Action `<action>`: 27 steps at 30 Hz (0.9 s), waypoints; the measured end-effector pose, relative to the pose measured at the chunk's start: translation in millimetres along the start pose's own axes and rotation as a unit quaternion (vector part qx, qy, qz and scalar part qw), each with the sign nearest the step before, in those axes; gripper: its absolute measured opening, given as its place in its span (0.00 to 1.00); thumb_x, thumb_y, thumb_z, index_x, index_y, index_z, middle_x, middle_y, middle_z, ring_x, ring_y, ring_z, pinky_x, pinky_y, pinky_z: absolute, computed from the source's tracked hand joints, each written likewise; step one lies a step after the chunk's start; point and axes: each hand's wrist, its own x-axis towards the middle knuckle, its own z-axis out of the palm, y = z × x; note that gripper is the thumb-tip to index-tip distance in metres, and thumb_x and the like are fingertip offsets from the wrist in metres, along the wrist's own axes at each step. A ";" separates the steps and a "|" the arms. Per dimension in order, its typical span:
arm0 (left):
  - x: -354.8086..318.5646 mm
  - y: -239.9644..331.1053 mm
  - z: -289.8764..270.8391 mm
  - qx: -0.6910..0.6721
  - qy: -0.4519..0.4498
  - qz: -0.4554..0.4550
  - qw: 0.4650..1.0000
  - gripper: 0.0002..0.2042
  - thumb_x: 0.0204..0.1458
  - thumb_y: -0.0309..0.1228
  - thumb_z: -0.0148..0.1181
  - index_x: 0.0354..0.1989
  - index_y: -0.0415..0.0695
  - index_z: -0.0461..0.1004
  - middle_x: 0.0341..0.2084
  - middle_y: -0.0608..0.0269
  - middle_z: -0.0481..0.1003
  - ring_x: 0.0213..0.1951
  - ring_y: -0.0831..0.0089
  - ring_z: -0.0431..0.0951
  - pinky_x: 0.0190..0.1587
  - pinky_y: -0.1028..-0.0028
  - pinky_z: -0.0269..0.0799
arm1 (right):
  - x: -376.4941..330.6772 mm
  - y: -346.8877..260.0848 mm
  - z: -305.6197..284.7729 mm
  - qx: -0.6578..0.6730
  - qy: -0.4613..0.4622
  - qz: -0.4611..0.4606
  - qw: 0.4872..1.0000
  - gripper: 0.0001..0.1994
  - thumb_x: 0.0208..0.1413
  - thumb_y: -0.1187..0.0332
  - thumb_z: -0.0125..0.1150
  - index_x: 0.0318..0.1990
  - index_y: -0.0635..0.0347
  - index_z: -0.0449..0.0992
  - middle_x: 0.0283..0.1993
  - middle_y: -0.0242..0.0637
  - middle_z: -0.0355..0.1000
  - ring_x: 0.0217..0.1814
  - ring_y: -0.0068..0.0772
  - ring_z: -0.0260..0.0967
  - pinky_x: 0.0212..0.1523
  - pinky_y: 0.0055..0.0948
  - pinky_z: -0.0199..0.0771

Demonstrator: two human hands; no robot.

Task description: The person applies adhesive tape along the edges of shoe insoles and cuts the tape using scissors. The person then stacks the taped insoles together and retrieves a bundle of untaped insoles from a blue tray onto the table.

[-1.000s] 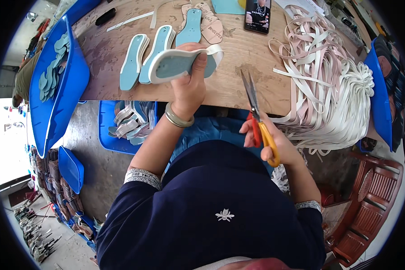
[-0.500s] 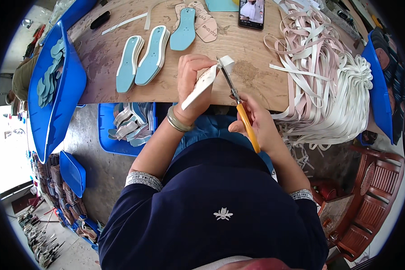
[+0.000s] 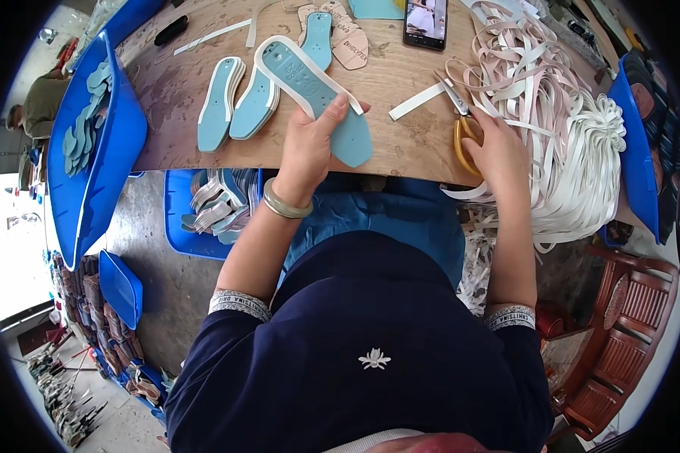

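Note:
My left hand (image 3: 310,147) grips a pale blue insole (image 3: 298,81) by its middle, thumb on top, blue face up. White strip edges the insole's upper end and sides; its lower end is plain blue. At the right, my right hand (image 3: 502,151) has its fingers on the yellow handle of the scissors (image 3: 461,124), which point away from me on the table near the ribbon pile. Between the hands lies a short white strip (image 3: 417,100). Two stacks of white-edged insoles, a left stack (image 3: 217,113) and a right stack (image 3: 251,113), stand left of the held one.
A large heap of white and pink strips (image 3: 551,143) covers the table's right side. Farther back lie a plain blue insole (image 3: 319,41), beige insole pieces (image 3: 347,47) and a phone (image 3: 425,26). Blue bins stand left (image 3: 121,143), right (image 3: 638,166) and below (image 3: 177,234).
The insole has turned from edge-on to blue face up, farther over the table. The scissors have moved right, away from the insole, and a white strip piece now lies on the table.

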 end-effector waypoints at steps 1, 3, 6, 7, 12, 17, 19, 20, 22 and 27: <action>-2.9 -0.2 3.1 -0.001 0.000 -0.001 1.000 0.11 0.63 0.32 0.56 0.46 0.37 0.73 0.40 0.55 0.78 0.40 0.71 0.77 0.46 0.73 0.73 | 3.0 -1.4 1.1 -0.005 0.080 -0.061 0.995 0.17 0.56 0.62 0.64 0.52 0.54 0.79 0.37 0.34 0.79 0.35 0.44 0.75 0.40 0.32 0.73; -8.9 1.4 10.8 0.000 -0.005 0.001 1.000 0.11 0.63 0.32 0.56 0.45 0.36 0.73 0.40 0.53 0.79 0.37 0.72 0.78 0.43 0.76 0.74 | 2.2 -19.2 1.0 -0.009 0.159 -0.121 0.980 0.14 0.57 0.64 0.62 0.50 0.56 0.80 0.36 0.34 0.80 0.35 0.41 0.75 0.40 0.29 0.72; -10.4 -1.5 22.3 -0.001 -0.015 0.003 1.000 0.12 0.63 0.33 0.56 0.45 0.36 0.73 0.40 0.52 0.80 0.34 0.74 0.78 0.39 0.78 0.75 | -2.1 -72.2 4.4 0.525 -0.090 -0.030 0.846 0.12 0.63 0.64 0.57 0.40 0.64 0.80 0.29 0.34 0.75 0.27 0.27 0.67 0.31 0.26 0.67; -10.3 -4.3 24.3 0.003 -0.030 -0.015 0.999 0.13 0.62 0.33 0.57 0.48 0.35 0.71 0.41 0.52 0.79 0.35 0.72 0.78 0.41 0.77 0.75 | -2.1 -82.2 14.3 0.603 -0.174 0.003 0.779 0.12 0.65 0.67 0.55 0.43 0.68 0.80 0.30 0.31 0.75 0.30 0.21 0.67 0.33 0.21 0.67; -6.7 -8.1 22.2 0.118 0.006 0.071 0.990 0.22 0.58 0.32 0.61 0.57 0.33 0.64 0.42 0.49 0.77 0.38 0.66 0.78 0.43 0.72 0.75 | -23.9 -122.3 34.3 0.633 0.017 -0.007 0.774 0.12 0.66 0.68 0.53 0.37 0.67 0.79 0.27 0.30 0.72 0.27 0.21 0.64 0.29 0.22 0.65; 5.3 7.0 18.7 0.408 0.155 0.422 0.795 0.30 0.52 0.33 0.66 0.60 0.31 0.62 0.40 0.45 0.77 0.35 0.61 0.78 0.37 0.69 0.76 | -16.0 -137.3 36.4 0.580 0.070 -0.104 0.805 0.08 0.61 0.70 0.58 0.32 0.64 0.77 0.25 0.34 0.72 0.22 0.29 0.62 0.27 0.26 0.64; 3.2 28.7 6.5 0.459 0.138 0.420 0.771 0.34 0.50 0.34 0.67 0.63 0.32 0.60 0.42 0.42 0.76 0.36 0.57 0.79 0.38 0.66 0.76 | -15.1 -149.1 28.4 0.515 0.108 -0.225 0.820 0.06 0.60 0.70 0.58 0.33 0.63 0.78 0.28 0.34 0.73 0.25 0.32 0.65 0.29 0.27 0.66; 3.4 39.8 -0.9 0.483 0.128 0.418 0.759 0.37 0.49 0.34 0.68 0.65 0.32 0.58 0.43 0.40 0.76 0.37 0.55 0.79 0.38 0.65 0.76 | -14.0 -151.1 24.6 0.478 0.128 -0.283 0.821 0.06 0.59 0.70 0.59 0.34 0.62 0.78 0.30 0.34 0.74 0.26 0.34 0.66 0.30 0.28 0.67; 12.1 72.1 -34.7 0.527 0.105 0.294 0.791 0.37 0.49 0.34 0.67 0.66 0.34 0.58 0.47 0.40 0.75 0.42 0.52 0.80 0.43 0.62 0.77 | 5.2 -133.7 20.6 0.459 0.071 -0.313 0.829 0.05 0.57 0.70 0.60 0.35 0.59 0.78 0.36 0.34 0.76 0.35 0.39 0.70 0.37 0.32 0.69; 63.4 98.4 -145.2 0.627 0.146 0.153 0.749 0.36 0.50 0.35 0.66 0.67 0.38 0.60 0.52 0.43 0.74 0.48 0.56 0.78 0.48 0.68 0.76 | 24.8 -83.7 29.4 0.389 0.055 -0.192 0.899 0.05 0.58 0.70 0.58 0.36 0.60 0.78 0.37 0.33 0.76 0.40 0.38 0.70 0.43 0.32 0.69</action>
